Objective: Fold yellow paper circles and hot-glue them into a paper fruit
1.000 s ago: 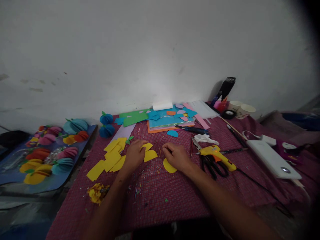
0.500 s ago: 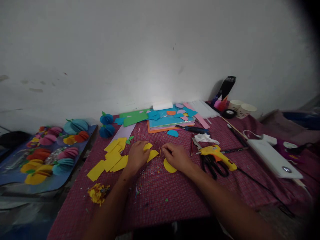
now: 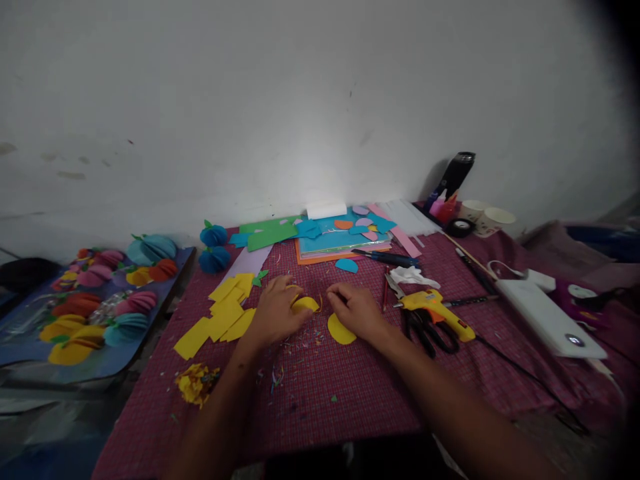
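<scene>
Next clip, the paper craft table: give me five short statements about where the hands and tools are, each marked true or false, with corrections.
1. The left hand rests on a yellow paper piece. True.
2. The right hand holds the scissors. False: the scissors lie untouched on the cloth, right of that hand.
3. The yellow glue gun lies on the table to the right of both hands. True.
4. A yellow paper circle lies partly under the right hand. True.
5. The finished paper balls sit on the checked cloth in front of the hands. False: most paper balls sit on a blue board at far left.
</scene>
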Demonstrator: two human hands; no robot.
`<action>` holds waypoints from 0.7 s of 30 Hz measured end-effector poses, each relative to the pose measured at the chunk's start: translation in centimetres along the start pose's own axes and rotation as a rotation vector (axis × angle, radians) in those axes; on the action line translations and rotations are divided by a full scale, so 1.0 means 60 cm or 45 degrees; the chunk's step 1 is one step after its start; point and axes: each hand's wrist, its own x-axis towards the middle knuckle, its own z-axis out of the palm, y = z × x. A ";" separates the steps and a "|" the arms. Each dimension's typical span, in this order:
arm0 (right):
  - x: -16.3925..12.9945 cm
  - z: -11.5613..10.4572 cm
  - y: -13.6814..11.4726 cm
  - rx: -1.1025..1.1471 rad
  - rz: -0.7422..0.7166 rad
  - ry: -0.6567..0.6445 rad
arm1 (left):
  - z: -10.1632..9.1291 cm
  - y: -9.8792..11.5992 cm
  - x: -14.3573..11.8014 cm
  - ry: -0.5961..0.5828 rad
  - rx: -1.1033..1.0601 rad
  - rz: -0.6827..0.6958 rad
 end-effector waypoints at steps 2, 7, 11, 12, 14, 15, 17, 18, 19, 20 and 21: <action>0.001 -0.002 0.000 -0.002 0.003 0.014 | -0.003 0.001 -0.004 -0.079 0.029 0.020; 0.001 -0.002 0.002 -0.009 -0.004 0.015 | 0.005 -0.001 -0.005 -0.123 0.018 0.028; 0.000 0.000 0.004 -0.033 0.003 0.020 | 0.006 0.002 -0.002 -0.099 -0.021 0.049; 0.000 0.000 0.004 -0.037 0.003 0.020 | 0.005 0.003 -0.001 -0.098 -0.038 0.050; 0.000 0.000 0.004 -0.045 0.002 0.016 | 0.002 0.004 0.000 -0.101 -0.085 0.038; 0.000 0.000 0.004 -0.049 0.001 0.014 | 0.001 0.004 0.001 -0.101 -0.113 0.028; 0.000 0.000 0.004 -0.049 0.001 0.014 | 0.000 0.004 0.002 -0.091 -0.184 0.009; 0.001 0.000 0.004 -0.044 0.000 0.014 | 0.000 0.004 0.003 -0.080 -0.226 -0.003; 0.001 0.000 0.004 -0.037 0.001 0.017 | -0.001 0.003 0.004 -0.065 -0.272 -0.020; 0.001 0.000 0.004 -0.028 0.004 0.021 | -0.002 0.003 0.006 -0.047 -0.318 -0.049; 0.001 0.001 0.003 -0.018 0.009 0.026 | -0.003 0.002 0.007 -0.026 -0.366 -0.094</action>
